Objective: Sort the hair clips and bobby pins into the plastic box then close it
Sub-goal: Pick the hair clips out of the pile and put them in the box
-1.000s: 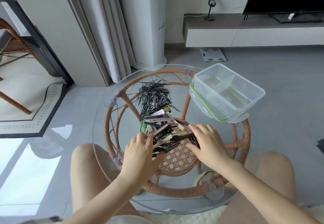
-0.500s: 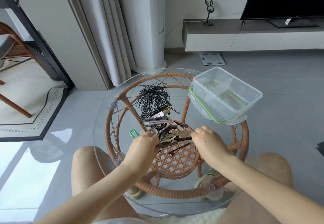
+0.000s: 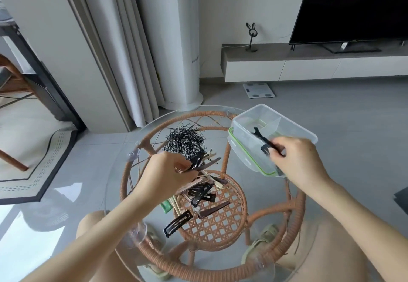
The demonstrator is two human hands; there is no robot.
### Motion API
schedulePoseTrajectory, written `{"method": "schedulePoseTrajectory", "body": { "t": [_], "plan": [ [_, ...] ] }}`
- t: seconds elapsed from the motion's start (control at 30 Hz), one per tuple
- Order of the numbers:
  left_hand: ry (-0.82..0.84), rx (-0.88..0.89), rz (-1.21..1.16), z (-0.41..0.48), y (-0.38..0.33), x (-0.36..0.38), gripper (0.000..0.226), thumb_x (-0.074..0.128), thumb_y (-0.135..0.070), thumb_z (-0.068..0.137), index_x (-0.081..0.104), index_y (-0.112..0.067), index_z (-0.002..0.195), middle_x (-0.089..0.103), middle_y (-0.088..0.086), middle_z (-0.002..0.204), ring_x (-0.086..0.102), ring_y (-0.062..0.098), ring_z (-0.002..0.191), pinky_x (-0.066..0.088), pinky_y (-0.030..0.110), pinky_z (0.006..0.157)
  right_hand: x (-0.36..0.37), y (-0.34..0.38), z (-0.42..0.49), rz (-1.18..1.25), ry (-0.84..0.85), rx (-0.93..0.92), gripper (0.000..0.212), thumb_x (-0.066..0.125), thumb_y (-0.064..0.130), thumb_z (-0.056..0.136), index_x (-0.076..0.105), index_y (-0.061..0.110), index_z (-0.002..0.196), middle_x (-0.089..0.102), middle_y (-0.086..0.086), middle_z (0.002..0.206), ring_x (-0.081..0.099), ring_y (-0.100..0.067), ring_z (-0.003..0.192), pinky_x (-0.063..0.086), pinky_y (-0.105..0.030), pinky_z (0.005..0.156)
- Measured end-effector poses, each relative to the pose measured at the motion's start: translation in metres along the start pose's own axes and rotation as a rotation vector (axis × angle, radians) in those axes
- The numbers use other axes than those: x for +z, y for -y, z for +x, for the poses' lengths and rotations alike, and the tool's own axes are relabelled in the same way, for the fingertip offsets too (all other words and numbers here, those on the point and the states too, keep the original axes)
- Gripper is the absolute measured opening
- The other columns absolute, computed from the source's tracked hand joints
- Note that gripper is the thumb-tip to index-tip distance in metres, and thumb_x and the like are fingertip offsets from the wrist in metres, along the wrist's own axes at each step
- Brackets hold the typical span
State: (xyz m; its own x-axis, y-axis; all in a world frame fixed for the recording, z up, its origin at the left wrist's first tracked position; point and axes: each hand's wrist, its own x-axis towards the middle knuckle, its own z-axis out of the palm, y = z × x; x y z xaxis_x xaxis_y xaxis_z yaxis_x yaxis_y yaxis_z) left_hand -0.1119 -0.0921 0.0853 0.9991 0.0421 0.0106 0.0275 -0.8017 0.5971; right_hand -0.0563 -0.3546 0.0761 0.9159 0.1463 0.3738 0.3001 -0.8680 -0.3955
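A clear plastic box (image 3: pixel 291 124) with an inner divider sits on its green-rimmed lid (image 3: pixel 245 155) at the table's far right. My right hand (image 3: pixel 298 160) holds a black hair clip (image 3: pixel 263 141) over the box's near compartment. My left hand (image 3: pixel 167 171) is raised above the table, shut on a bunch of hair clips (image 3: pixel 203 162). More hair clips (image 3: pixel 198 195), black, brown and cream, lie loose on the glass in the middle. A heap of black bobby pins (image 3: pixel 185 141) lies behind them.
The round glass table (image 3: pixel 114 184) rests on a rattan frame (image 3: pixel 220 226) with suction cups. My bare knees and sandalled feet show beneath it. A green clip (image 3: pixel 166 206) lies by my left wrist. A TV unit, curtain and rug stand further off.
My right hand has lifted a black clip from the pile and carried it right, over the box. My left hand has picked up a bunch of clips and risen. The pile has spread out.
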Motion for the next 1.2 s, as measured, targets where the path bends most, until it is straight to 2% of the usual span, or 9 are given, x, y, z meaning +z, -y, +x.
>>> {"method": "schedulePoseTrajectory", "body": {
  "t": [0.17, 0.33, 0.47, 0.6, 0.8, 0.9, 1.0, 1.07, 1.2],
  "plan": [
    [0.021, 0.020, -0.121, 0.026, -0.034, -0.003, 0.013, 0.071, -0.027, 0.079, 0.072, -0.016, 0.086, 0.072, -0.005, 0.067, 0.068, 0.014, 0.056, 0.052, 0.015, 0.051, -0.006, -0.040, 0.049, 0.142, -0.089, 0.152, 0.006, 0.064, 0.005, 0.079, 0.070, 0.004, 0.077, 0.071, -0.012, 0.071, 0.062, -0.028, 0.066, 0.041, -0.027, 0.061],
    [0.077, 0.063, -0.298, 0.065, -0.077, 0.015, 0.012, 0.072, -0.023, 0.078, 0.075, -0.013, 0.083, 0.076, 0.000, 0.076, 0.071, 0.008, 0.059, 0.051, 0.016, 0.051, 0.016, -0.068, 0.072, 0.086, 0.169, 0.223, 0.009, 0.061, 0.007, 0.078, 0.068, 0.001, 0.076, 0.069, -0.016, 0.075, 0.063, -0.033, 0.076, 0.050, -0.036, 0.070],
    [0.108, 0.065, -0.368, 0.095, -0.111, 0.044, 0.007, 0.070, -0.016, 0.077, 0.072, -0.010, 0.075, 0.075, 0.011, 0.077, 0.073, 0.025, 0.069, 0.055, 0.027, 0.055, 0.019, -0.078, 0.073, -0.050, 0.299, 0.263, 0.016, 0.053, 0.005, 0.078, 0.068, 0.010, 0.074, 0.068, -0.008, 0.082, 0.061, -0.031, 0.082, 0.049, -0.033, 0.071],
    [0.115, 0.122, -0.276, 0.119, -0.131, 0.081, 0.012, 0.065, -0.013, 0.078, 0.070, -0.004, 0.073, 0.074, 0.014, 0.072, 0.070, 0.033, 0.068, 0.054, 0.030, 0.056, 0.011, -0.089, 0.070, -0.073, 0.137, 0.372, 0.034, 0.047, -0.002, 0.082, 0.070, 0.013, 0.102, 0.070, -0.006, 0.106, 0.062, -0.029, 0.101, 0.046, -0.028, 0.083],
    [0.211, 0.179, 0.047, 0.145, -0.148, 0.133, 0.006, 0.061, -0.009, 0.079, 0.060, -0.005, 0.074, 0.052, 0.010, 0.070, 0.045, 0.028, 0.067, 0.033, 0.027, 0.052, -0.008, -0.105, 0.066, 0.073, -0.114, 0.505, 0.033, 0.046, -0.004, 0.080, 0.071, 0.010, 0.097, 0.072, -0.009, 0.101, 0.062, -0.028, 0.098, 0.043, -0.025, 0.079],
    [0.294, 0.212, 0.136, 0.150, -0.150, 0.137, 0.022, 0.064, -0.020, 0.082, 0.068, -0.002, 0.095, 0.066, 0.011, 0.091, 0.057, 0.029, 0.079, 0.045, 0.030, 0.066, -0.008, -0.100, 0.058, 0.037, -0.081, 0.476, 0.027, 0.047, 0.003, 0.086, 0.070, 0.011, 0.099, 0.071, -0.010, 0.102, 0.062, -0.031, 0.097, 0.047, -0.031, 0.082],
    [0.187, 0.239, 0.008, 0.144, -0.147, 0.107, 0.024, 0.064, -0.024, 0.084, 0.070, -0.006, 0.100, 0.071, 0.008, 0.105, 0.065, 0.025, 0.096, 0.051, 0.029, 0.080, -0.016, -0.078, 0.048, 0.002, -0.131, 0.380, 0.016, 0.055, 0.015, 0.087, 0.070, 0.014, 0.094, 0.073, -0.006, 0.091, 0.064, -0.030, 0.086, 0.049, -0.033, 0.074],
    [0.106, 0.248, -0.021, 0.131, -0.133, 0.078, 0.023, 0.064, -0.025, 0.084, 0.071, -0.009, 0.099, 0.072, 0.005, 0.101, 0.065, 0.019, 0.089, 0.049, 0.025, 0.077, -0.020, -0.052, 0.035, 0.098, -0.114, 0.245, 0.015, 0.064, 0.024, 0.083, 0.070, 0.016, 0.093, 0.073, 0.000, 0.088, 0.066, -0.021, 0.081, 0.050, -0.030, 0.074],
    [0.167, 0.157, 0.123, 0.083, -0.067, 0.026, 0.032, 0.066, -0.037, 0.081, 0.066, -0.020, 0.108, 0.066, -0.002, 0.107, 0.062, 0.014, 0.094, 0.051, 0.029, 0.087, -0.005, -0.003, -0.008, 0.137, 0.373, -0.156, 0.054, 0.071, 0.048, 0.072, 0.058, 0.029, 0.121, 0.058, 0.011, 0.125, 0.053, -0.008, 0.111, 0.045, -0.030, 0.096]
  ]
}}
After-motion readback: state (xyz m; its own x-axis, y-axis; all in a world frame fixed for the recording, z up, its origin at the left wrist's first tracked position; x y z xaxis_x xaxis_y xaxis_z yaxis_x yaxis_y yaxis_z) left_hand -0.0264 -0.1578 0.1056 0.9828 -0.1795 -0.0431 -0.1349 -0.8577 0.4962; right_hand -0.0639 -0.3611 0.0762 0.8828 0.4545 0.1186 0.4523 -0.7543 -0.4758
